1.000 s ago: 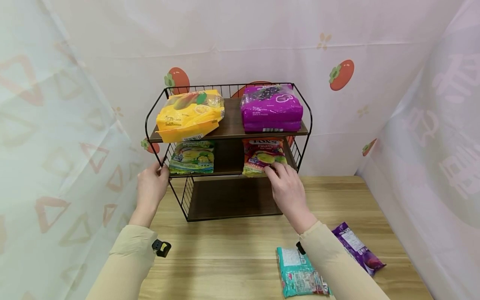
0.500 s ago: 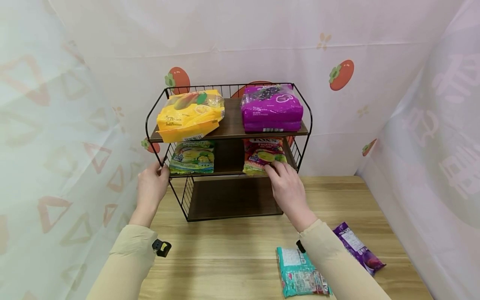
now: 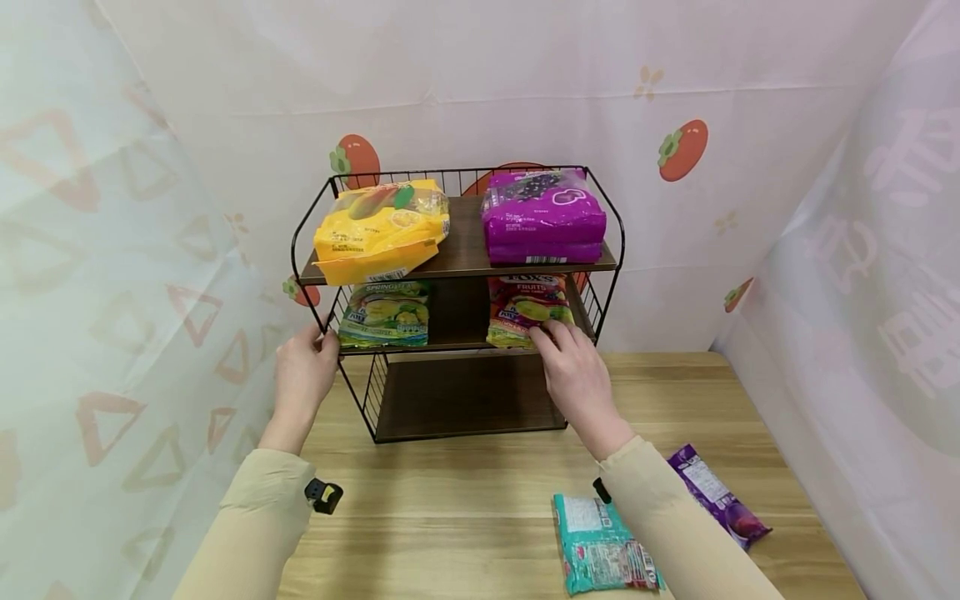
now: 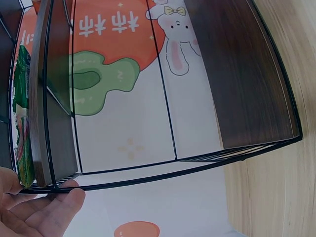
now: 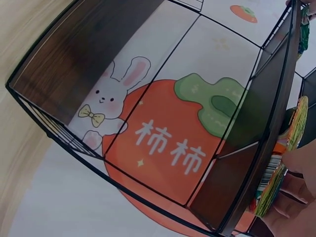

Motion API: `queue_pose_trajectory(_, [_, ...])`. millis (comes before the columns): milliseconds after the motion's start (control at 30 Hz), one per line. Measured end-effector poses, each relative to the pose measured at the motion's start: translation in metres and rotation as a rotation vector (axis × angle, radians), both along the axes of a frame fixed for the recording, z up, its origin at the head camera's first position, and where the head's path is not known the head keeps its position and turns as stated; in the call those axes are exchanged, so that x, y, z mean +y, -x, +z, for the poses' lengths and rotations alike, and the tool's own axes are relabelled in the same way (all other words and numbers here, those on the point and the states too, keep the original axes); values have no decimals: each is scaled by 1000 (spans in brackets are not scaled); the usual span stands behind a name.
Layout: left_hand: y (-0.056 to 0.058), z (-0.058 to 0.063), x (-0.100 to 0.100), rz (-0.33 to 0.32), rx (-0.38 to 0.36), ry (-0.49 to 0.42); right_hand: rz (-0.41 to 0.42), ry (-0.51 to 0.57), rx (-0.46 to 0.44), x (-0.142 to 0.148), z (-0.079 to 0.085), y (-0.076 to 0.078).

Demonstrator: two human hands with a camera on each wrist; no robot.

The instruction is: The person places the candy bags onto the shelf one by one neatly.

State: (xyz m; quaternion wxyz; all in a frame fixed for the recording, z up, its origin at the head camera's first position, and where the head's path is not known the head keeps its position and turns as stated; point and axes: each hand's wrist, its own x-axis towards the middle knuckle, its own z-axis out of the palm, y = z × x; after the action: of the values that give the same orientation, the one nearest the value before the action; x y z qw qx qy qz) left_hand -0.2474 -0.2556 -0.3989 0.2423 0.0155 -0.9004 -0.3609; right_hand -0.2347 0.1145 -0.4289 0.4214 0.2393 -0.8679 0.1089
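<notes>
A black wire rack with dark wooden shelves (image 3: 465, 242) stands on the table. My left hand (image 3: 303, 371) grips its frame at the left front corner of the middle shelf; in the left wrist view, fingers (image 4: 69, 202) wrap the wire there. On that shelf, at the left, leans a green candy bag (image 3: 386, 315). At the right of it stands a red Fox's Fruits candy bag (image 3: 525, 304), whose lower right edge my right hand (image 3: 577, 379) pinches. In the right wrist view, this bag's crimped edge (image 5: 271, 190) lies between the fingers, close against the shelf's front edge.
The top shelf carries a yellow bag (image 3: 382, 229) on the left, overhanging the front, and a purple bag (image 3: 543, 218) on the right. A teal bag (image 3: 600, 546) and a purple packet (image 3: 716, 496) lie on the table by the right sleeve. Printed cloth (image 3: 750, 250) surrounds the table.
The red candy bag has shifted slightly up and back on the middle shelf, its top further behind the upper shelf's edge. The left hand keeps its grip on the rack.
</notes>
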Motion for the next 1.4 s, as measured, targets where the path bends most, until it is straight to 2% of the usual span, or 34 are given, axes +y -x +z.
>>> queue_pose_trajectory(367, [0, 0, 0, -2, 17, 2, 20, 8, -30, 2, 0, -1])
queue_pose_trajectory(667, [-1, 0, 0, -7, 4, -10, 39, 12, -40, 4, -2, -2])
queue_pose_trajectory(933, [0, -1, 0, -5, 15, -7, 67, 7, -7, 7, -5, -3])
queue_pose_trajectory(1400, [-2, 1, 1, -16, -18, -34, 101, -10, 37, 14, -8, -8])
